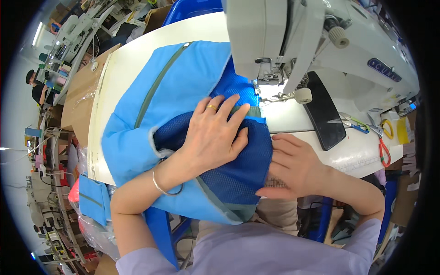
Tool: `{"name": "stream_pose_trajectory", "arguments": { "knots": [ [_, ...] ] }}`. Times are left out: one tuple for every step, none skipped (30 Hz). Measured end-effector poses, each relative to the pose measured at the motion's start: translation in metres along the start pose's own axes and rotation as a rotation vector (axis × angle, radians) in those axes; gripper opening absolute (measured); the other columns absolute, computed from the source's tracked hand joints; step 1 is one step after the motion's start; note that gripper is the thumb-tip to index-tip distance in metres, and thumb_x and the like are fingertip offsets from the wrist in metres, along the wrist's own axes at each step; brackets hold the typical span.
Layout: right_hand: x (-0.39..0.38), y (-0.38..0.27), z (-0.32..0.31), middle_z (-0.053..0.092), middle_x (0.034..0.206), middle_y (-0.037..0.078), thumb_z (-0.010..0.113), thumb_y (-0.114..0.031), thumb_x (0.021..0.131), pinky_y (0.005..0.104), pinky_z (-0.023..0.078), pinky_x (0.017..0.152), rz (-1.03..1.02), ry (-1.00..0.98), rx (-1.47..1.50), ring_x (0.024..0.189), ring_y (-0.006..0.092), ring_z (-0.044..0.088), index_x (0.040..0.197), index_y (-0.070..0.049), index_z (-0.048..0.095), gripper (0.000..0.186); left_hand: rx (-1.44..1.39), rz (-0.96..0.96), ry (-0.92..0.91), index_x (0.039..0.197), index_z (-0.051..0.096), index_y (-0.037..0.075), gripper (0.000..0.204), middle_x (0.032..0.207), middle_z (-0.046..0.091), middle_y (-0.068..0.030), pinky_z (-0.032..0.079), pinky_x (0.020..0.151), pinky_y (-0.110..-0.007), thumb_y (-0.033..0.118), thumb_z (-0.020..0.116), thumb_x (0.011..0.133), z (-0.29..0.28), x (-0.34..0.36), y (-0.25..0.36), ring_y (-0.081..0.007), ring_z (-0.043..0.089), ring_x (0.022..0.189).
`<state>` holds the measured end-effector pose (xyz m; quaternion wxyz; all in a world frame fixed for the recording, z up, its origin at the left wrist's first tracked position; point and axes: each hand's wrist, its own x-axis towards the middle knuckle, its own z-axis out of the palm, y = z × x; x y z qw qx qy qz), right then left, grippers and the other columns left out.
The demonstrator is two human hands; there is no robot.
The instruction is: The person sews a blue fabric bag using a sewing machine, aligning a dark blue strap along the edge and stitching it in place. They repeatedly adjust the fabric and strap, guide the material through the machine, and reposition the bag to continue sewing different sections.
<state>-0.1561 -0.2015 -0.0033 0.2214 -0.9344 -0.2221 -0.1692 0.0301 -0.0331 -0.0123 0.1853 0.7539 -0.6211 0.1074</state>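
Note:
A light blue fabric piece (123, 137) with a dark green strip lies bunched on the sewing table, its lower part hanging over the front edge. Navy mesh (250, 158) is joined to it, and its far edge reaches the presser foot (275, 97) of a white sewing machine (256, 36). My left hand (213, 130) rests flat on the mesh with fingers spread, just short of the foot. At the mesh's right edge is my right hand (298, 167), its fingers stretched out and thumb apart. Some of its fingertips are hard to make out against the cloth.
Right of the needle area lies a black plate (325, 114). Beyond it are red-handled scissors (384, 151) and small snips (360, 124). A blue bin (192, 10) stands behind the white tabletop (123, 55). Cardboard (82, 105) borders the table's left side.

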Motion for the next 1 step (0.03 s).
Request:
{"name": "stream_pose_trajectory", "arguments": {
  "knots": [
    [-0.0028, 0.0031, -0.0017, 0.066, 0.104, 0.015, 0.083, -0.044, 0.078, 0.0495, 0.049, 0.104, 0.045, -0.027, 0.038, 0.11, 0.0339, 0.062, 0.093, 0.001, 0.072, 0.049, -0.057, -0.022, -0.031, 0.134, 0.064, 0.009, 0.057, 0.139, 0.061, -0.0196, 0.042, 0.109, -0.058, 0.025, 0.075, 0.081, 0.0004, -0.0003, -0.0013, -0.0402, 0.061, 0.122]
  ]
}}
